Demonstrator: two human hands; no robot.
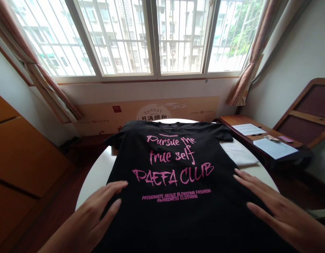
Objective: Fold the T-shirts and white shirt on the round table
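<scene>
A black T-shirt (173, 196) with pink lettering lies spread flat on a round white table (97, 186), its collar at the far side. My left hand (95, 218) rests on the shirt's left side, palm down with the fingers apart. My right hand (278, 211) lies the same way on the shirt's right side. Neither hand grips the cloth. A folded white cloth (239, 153) sticks out from under the right sleeve.
A wooden desk (236, 123) with papers (274, 147) stands to the right of the table, and a wood-framed board (305, 109) leans behind it. A wooden cabinet (25, 158) fills the left side. A barred window (136, 38) with curtains lies ahead.
</scene>
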